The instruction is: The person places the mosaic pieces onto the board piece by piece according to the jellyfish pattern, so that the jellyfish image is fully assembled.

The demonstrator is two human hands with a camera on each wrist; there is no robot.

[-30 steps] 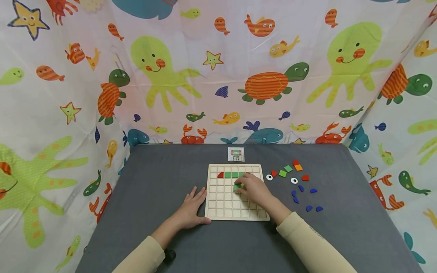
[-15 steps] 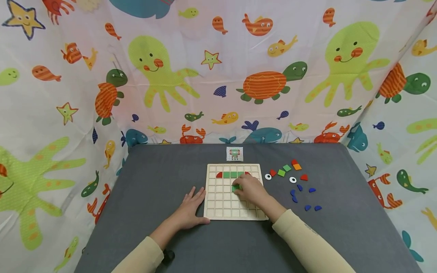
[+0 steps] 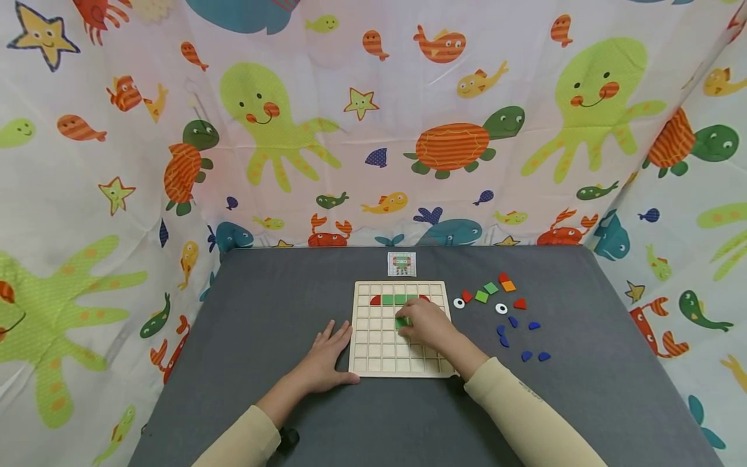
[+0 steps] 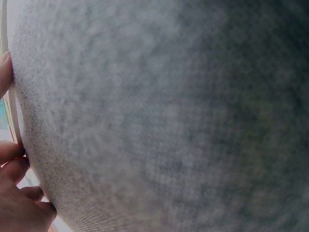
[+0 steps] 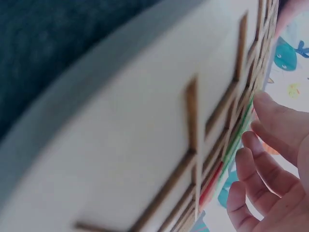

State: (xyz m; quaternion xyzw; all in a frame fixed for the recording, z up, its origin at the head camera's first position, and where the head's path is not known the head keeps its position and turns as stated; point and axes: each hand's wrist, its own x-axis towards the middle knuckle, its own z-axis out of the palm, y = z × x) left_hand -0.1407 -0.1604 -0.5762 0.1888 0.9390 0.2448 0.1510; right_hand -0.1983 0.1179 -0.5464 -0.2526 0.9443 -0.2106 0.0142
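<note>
A pale wooden grid board [image 3: 373, 357] lies flat on the grey table. My left hand [image 3: 321, 363] rests at its left side, fingers spread along the edge and thumb at the near left corner. My right hand [image 3: 430, 324] is over the middle of the board, pinching a green square tile [image 3: 401, 322] between thumb and fingers at a cell; the fingers partly cover it. One row above, green tiles [image 3: 399, 299] sit between a red curved tile [image 3: 375, 300] and another red tile [image 3: 424, 298]. In the right wrist view, thumb and fingers [image 5: 268, 171] come down near green and red tiles.
A small picture card [image 3: 401, 264] lies behind the board. To the right are loose tiles: green squares [image 3: 481, 296], an orange square [image 3: 509, 285], red pieces [image 3: 520, 303], white rings [image 3: 501, 309] and several blue half-rounds [image 3: 527, 356]. A sea-animal curtain [image 3: 350, 162] hangs behind the table.
The right hand has shifted very slightly left and stays at the same part of the board with the green square tile. The left hand keeps its place at the edge.
</note>
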